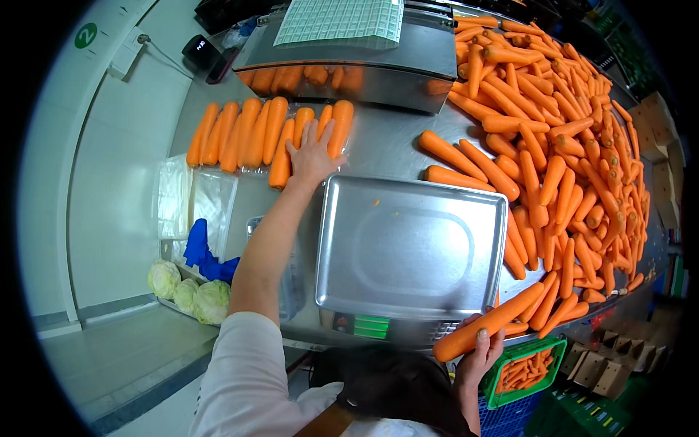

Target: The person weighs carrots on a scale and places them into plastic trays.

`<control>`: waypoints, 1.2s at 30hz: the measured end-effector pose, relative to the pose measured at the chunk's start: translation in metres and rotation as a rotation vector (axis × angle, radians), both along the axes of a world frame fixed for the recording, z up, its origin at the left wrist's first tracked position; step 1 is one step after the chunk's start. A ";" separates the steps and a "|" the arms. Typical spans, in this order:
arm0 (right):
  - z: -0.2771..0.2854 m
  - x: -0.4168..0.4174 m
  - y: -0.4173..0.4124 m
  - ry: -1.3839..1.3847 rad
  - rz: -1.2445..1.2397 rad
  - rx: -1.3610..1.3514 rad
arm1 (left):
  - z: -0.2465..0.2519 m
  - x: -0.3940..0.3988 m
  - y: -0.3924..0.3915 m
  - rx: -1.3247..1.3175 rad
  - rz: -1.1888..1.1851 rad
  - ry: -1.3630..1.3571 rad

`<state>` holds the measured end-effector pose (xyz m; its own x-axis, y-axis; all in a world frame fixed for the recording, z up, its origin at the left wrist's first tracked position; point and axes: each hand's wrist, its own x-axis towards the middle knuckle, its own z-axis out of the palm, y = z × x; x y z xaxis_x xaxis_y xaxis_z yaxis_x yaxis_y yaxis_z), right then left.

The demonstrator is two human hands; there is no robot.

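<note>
With its fingers spread, my left hand [314, 155] rests over the right-hand end of a row of carrots [256, 134] lying on clear plastic. Under and around those fingers, parts of several carrots are hidden. My right hand [480, 349] grips a large single carrot [491, 322] by the front right corner of the weighing scale. The scale's stainless steel pan [412, 246] lies between my two hands, bearing only small orange bits. Its green-lit display [371, 326] shows below the pan's near edge.
A big heap of loose carrots [568, 136] covers the right of the metal table. Behind the row stands a steel box-shaped machine [349, 82] with a label sheet [341, 22]. Cabbages [212, 302], a blue cloth-like item [205, 254] and clear bags [175, 196] lie left; a green crate [524, 371] sits lower right.
</note>
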<state>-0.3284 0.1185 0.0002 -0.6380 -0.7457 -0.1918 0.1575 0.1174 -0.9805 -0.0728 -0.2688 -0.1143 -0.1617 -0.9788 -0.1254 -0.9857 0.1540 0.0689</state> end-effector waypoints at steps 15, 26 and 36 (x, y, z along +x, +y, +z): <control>0.002 -0.007 0.001 -0.043 0.182 -0.070 | 0.023 0.081 0.076 -0.314 0.047 0.430; 0.010 -0.013 0.009 -0.163 0.457 -0.046 | -0.009 0.157 0.268 0.010 0.492 0.618; 0.005 -0.044 0.025 0.035 0.498 -0.031 | -0.033 0.185 0.246 0.094 0.564 0.801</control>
